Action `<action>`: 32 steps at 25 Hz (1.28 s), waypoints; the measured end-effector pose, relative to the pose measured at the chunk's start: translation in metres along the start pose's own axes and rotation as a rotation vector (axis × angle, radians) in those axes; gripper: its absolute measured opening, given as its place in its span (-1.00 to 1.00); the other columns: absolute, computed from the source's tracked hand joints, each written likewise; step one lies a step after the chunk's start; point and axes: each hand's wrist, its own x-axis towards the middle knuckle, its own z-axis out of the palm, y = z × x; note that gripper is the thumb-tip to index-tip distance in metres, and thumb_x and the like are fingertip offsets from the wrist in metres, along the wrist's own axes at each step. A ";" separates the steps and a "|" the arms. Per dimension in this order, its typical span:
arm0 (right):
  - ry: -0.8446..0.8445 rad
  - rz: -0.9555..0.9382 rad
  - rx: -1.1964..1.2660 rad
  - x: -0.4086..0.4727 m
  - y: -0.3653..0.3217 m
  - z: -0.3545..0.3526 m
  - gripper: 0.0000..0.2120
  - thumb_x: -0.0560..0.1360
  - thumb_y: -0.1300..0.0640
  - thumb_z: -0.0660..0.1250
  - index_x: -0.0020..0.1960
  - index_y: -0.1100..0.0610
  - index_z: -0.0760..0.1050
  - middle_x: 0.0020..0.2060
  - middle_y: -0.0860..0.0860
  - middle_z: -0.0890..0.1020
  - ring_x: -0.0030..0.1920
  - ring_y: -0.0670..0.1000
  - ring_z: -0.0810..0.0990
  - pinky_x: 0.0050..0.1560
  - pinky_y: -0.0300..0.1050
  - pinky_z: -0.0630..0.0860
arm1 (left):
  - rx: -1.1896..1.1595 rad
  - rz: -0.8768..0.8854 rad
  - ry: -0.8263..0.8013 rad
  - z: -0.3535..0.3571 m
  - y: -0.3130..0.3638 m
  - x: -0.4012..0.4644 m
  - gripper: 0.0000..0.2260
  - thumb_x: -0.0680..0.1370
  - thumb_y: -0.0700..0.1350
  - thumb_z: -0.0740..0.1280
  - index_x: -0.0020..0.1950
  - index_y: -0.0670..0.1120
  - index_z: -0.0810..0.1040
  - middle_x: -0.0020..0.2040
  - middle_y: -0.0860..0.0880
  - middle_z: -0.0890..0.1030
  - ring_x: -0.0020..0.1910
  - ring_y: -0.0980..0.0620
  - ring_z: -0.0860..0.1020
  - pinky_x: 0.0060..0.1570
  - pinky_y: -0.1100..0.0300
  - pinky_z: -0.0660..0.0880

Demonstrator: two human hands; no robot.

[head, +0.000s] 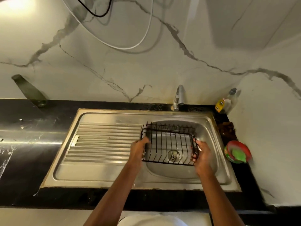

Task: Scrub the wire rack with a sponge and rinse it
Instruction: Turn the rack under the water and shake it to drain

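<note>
Both hands, left hand and right hand, grip the wire rack over the sink; scrubbing apparently awaits fetching the sponge, right.

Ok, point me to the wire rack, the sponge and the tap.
wire rack [169, 144]: head view, on its bottom bars over the basin.
sponge [238, 155]: head view, on the green pad in the red bowl.
tap [179, 97]: head view, on its metal body.
</note>
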 end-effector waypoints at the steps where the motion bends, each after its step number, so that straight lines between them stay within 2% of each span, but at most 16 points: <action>1: -0.017 -0.089 0.082 0.003 0.000 -0.003 -0.77 0.45 0.02 0.34 0.03 0.07 0.63 -0.10 0.13 0.63 -0.29 0.03 0.57 -0.34 -0.15 0.48 | 0.002 0.100 -0.025 -0.004 0.000 0.002 -0.86 0.48 -0.16 0.42 0.02 -0.06 0.61 -0.34 0.11 0.56 -0.34 0.13 0.47 -0.35 0.24 0.39; 3: -0.017 -0.092 0.103 0.001 -0.002 -0.005 -0.68 0.48 0.10 0.27 0.19 0.09 0.61 -0.04 0.09 0.64 -0.24 -0.02 0.60 -0.28 -0.17 0.51 | -0.004 0.088 -0.111 -0.013 -0.004 0.012 -0.71 0.39 -0.10 0.41 0.11 -0.03 0.62 -0.30 0.14 0.60 -0.32 0.16 0.48 -0.31 0.26 0.40; 5: -0.001 0.028 -0.034 -0.007 -0.005 0.007 -0.76 0.45 -0.03 0.34 0.05 0.05 0.61 -0.21 0.05 0.58 -0.43 -0.08 0.46 -0.48 -0.25 0.38 | 0.016 -0.064 -0.079 -0.010 -0.003 0.007 -0.92 0.51 -0.06 0.37 -0.08 -0.06 0.58 -0.32 0.06 0.54 -0.41 0.16 0.43 -0.45 0.31 0.37; 6: -0.007 0.043 -0.094 -0.005 -0.002 0.008 -0.75 0.42 -0.10 0.37 -0.01 0.04 0.59 -0.26 0.03 0.54 -0.49 -0.09 0.40 -0.54 -0.26 0.33 | 0.001 -0.117 -0.057 -0.008 -0.006 0.004 -0.90 0.56 -0.08 0.34 -0.12 -0.07 0.56 -0.33 0.05 0.51 -0.44 0.15 0.41 -0.49 0.31 0.35; 7: 0.005 0.002 -0.119 -0.005 -0.001 0.007 -0.75 0.44 -0.11 0.37 0.02 0.03 0.57 -0.28 0.01 0.55 -0.50 -0.11 0.42 -0.57 -0.25 0.35 | 0.002 -0.095 -0.046 -0.010 -0.011 0.003 -0.92 0.55 -0.09 0.35 -0.07 -0.09 0.58 -0.32 0.05 0.51 -0.41 0.14 0.43 -0.47 0.29 0.35; 9: -0.021 -0.132 -0.093 -0.003 -0.003 0.008 -0.82 0.58 0.02 0.29 0.16 -0.01 0.53 -0.26 -0.11 0.65 -0.44 -0.20 0.55 -0.51 -0.33 0.49 | -0.023 0.057 -0.081 -0.017 -0.011 0.004 -0.65 0.38 -0.04 0.44 0.14 -0.10 0.60 -0.29 0.03 0.59 -0.29 0.12 0.48 -0.33 0.23 0.43; 10: -0.014 -0.170 -0.071 -0.003 0.001 0.007 -0.81 0.60 0.02 0.27 0.19 -0.01 0.52 -0.23 -0.15 0.67 -0.40 -0.22 0.57 -0.46 -0.37 0.49 | -0.036 0.058 -0.106 -0.021 -0.010 0.005 -0.56 0.33 -0.03 0.47 0.19 -0.11 0.60 -0.23 -0.07 0.62 -0.26 0.12 0.50 -0.24 0.16 0.51; 12: 0.051 -0.105 -0.098 -0.005 0.008 0.012 -0.72 0.55 -0.10 0.31 0.16 0.04 0.58 -0.17 -0.03 0.64 -0.40 -0.15 0.50 -0.48 -0.30 0.43 | 0.013 -0.040 -0.132 -0.022 -0.006 0.006 -0.71 0.44 -0.03 0.47 0.08 -0.14 0.58 -0.15 -0.27 0.55 -0.29 0.09 0.46 -0.14 0.06 0.62; 14: 0.119 -0.071 -0.107 -0.009 0.016 0.016 -0.66 0.51 -0.14 0.33 0.12 0.07 0.62 -0.19 0.00 0.60 -0.39 -0.11 0.44 -0.42 -0.23 0.39 | 0.027 -0.138 -0.083 -0.023 -0.005 0.001 -0.76 0.44 -0.01 0.45 -0.02 -0.14 0.57 -0.28 -0.08 0.50 -0.35 0.08 0.40 -0.37 0.24 0.50; 17: 0.075 -0.193 -0.142 -0.007 0.014 0.019 -0.46 0.46 -0.26 0.35 0.23 0.14 0.55 -0.07 0.01 0.63 -0.14 -0.02 0.59 -0.19 -0.14 0.54 | 0.001 0.019 -0.134 -0.036 -0.006 0.005 -0.46 0.27 -0.02 0.47 0.23 -0.16 0.57 -0.28 0.07 0.57 -0.28 0.05 0.47 -0.32 0.24 0.39; 19: 0.029 -0.074 -0.171 -0.007 0.025 0.015 -0.58 0.50 -0.17 0.36 0.16 0.13 0.60 -0.17 0.04 0.62 -0.27 -0.01 0.54 -0.36 -0.22 0.46 | 0.086 -0.091 -0.144 -0.041 -0.013 0.010 -0.67 0.47 0.03 0.43 0.14 -0.13 0.58 -0.28 0.03 0.60 -0.25 0.02 0.53 -0.27 0.20 0.47; 21: 0.020 0.003 -0.210 -0.014 0.035 0.020 -0.74 0.52 -0.07 0.36 0.03 0.10 0.64 -0.31 0.02 0.55 -0.45 -0.09 0.40 -0.52 -0.29 0.29 | 0.202 -0.212 -0.084 -0.040 -0.015 0.011 -0.74 0.60 0.10 0.33 0.05 -0.09 0.57 -0.22 -0.04 0.55 -0.24 0.01 0.49 -0.23 0.15 0.46; 25: 0.032 -0.149 -0.261 -0.024 0.047 0.015 -0.55 0.41 -0.15 0.37 0.12 0.17 0.59 -0.24 0.05 0.57 -0.33 -0.06 0.45 -0.40 -0.22 0.37 | 0.177 -0.208 -0.136 -0.048 -0.022 0.022 -0.84 0.61 0.00 0.30 0.02 -0.09 0.52 -0.23 -0.02 0.56 -0.30 0.06 0.51 -0.36 0.19 0.47; 28: 0.092 -0.063 -0.180 -0.019 0.050 0.016 -0.74 0.55 0.04 0.31 0.10 0.19 0.60 -0.16 0.11 0.64 -0.29 -0.02 0.52 -0.42 -0.27 0.44 | 0.215 -0.231 -0.123 -0.050 -0.031 0.027 -0.70 0.52 0.13 0.35 0.05 -0.08 0.56 -0.10 -0.09 0.59 -0.14 -0.04 0.54 -0.20 0.10 0.48; 30: 0.013 -0.123 -0.234 -0.008 0.037 0.027 -0.75 0.59 0.10 0.27 0.16 0.21 0.58 -0.14 0.13 0.65 -0.37 -0.06 0.52 -0.48 -0.30 0.41 | 0.161 -0.208 -0.108 -0.054 -0.029 0.025 -0.73 0.54 0.05 0.35 0.10 -0.11 0.55 -0.09 -0.07 0.59 -0.15 -0.01 0.55 -0.29 0.13 0.45; 32: -0.127 -0.075 -0.295 0.001 0.035 0.045 -0.63 0.50 -0.05 0.36 0.17 0.20 0.55 -0.07 0.15 0.66 -0.32 -0.04 0.61 -0.39 -0.23 0.50 | 0.153 -0.221 -0.018 -0.066 -0.030 0.027 -0.70 0.59 0.05 0.35 0.19 -0.13 0.56 0.01 -0.06 0.62 -0.06 -0.01 0.60 -0.25 0.13 0.50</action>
